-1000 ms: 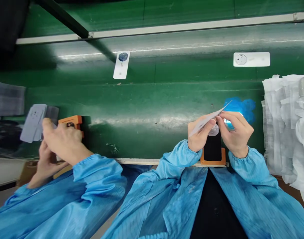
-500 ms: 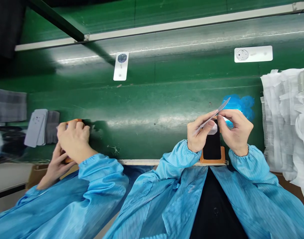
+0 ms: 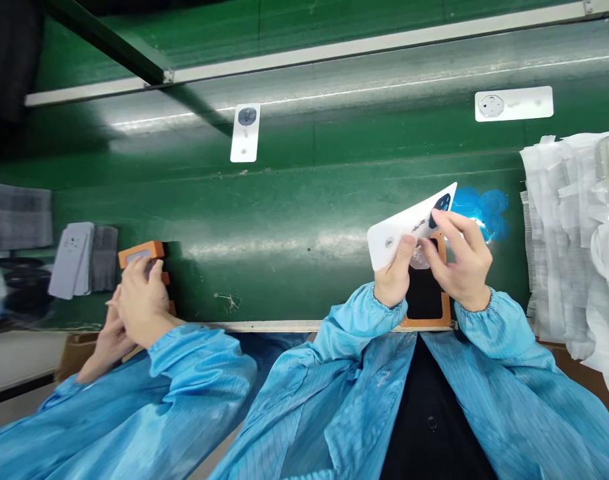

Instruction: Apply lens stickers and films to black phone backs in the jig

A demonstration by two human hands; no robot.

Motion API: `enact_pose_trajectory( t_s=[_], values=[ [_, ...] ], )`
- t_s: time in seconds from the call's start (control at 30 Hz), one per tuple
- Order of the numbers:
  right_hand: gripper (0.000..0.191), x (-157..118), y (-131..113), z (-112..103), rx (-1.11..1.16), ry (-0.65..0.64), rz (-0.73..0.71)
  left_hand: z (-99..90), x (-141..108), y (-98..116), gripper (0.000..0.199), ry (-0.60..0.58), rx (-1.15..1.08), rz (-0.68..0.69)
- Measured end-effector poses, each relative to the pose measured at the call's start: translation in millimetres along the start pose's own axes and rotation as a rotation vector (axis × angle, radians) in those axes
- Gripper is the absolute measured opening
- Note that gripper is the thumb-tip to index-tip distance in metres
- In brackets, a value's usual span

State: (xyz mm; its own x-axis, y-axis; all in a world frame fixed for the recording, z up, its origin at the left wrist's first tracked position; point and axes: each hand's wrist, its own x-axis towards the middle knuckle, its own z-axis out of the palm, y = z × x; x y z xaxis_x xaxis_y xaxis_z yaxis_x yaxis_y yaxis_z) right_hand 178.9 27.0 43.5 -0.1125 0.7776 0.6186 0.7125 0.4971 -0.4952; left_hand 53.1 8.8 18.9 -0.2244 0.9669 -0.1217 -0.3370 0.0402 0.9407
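A white panel with a dark round patch at its upper right end is gripped in my left hand, thumb on its face. My right hand is at the panel's dark end, its index finger touching there and its thumb lower, beside a clear round film. Below both hands an orange frame with a black slab in it lies at the table's front edge. Blue round film pieces lie just behind my right hand.
One white panel lies at the back centre, another at the back right. White sheets are piled on the right. At left, a co-worker's hands work over an orange frame, near stacked grey panels.
The white panel has turned from nearly edge-on to show its printed face. My right hand has shifted slightly left, its index finger now on the dark patch. The co-worker's hands have moved down off the orange frame's top.
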Motion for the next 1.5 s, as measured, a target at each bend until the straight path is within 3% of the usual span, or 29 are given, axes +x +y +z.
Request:
enact_pose_trajectory(
  t_s=[0.1,0.2,0.33,0.53,0.73,0.87,1.23,1.5],
  values=[
    [0.057,-10,6,5,-0.049,-0.088,-0.128,0.0,4,0,0.053,0.079,-0.066,-0.004],
    [0.052,-16,10,10,-0.063,-0.04,-0.181,-1.1,5,3,0.051,0.104,-0.075,0.004],
    [0.037,-16,11,12,-0.022,0.006,-0.124,-2.8,6,7,0.051,0.095,-0.026,0.005],
    [0.057,-12,8,8,0.065,-0.064,-0.067,-4.3,6,13,0.048,0.018,0.013,0.024],
    [0.052,-11,8,3,0.058,-0.027,-0.05,-1.9,4,17,0.047,0.019,0.041,0.029],
    [0.058,-4,7,-1,0.09,-0.082,-0.032,-1.1,1,17,0.044,-0.028,0.046,0.042],
    [0.014,-3,3,-5,0.199,0.001,0.044,-2.8,6,18,0.05,0.053,0.094,0.06],
    [0.008,11,-4,-1,0.116,0.091,0.104,-5.2,-6,11,0.036,-0.06,0.284,0.177]
  ],
)
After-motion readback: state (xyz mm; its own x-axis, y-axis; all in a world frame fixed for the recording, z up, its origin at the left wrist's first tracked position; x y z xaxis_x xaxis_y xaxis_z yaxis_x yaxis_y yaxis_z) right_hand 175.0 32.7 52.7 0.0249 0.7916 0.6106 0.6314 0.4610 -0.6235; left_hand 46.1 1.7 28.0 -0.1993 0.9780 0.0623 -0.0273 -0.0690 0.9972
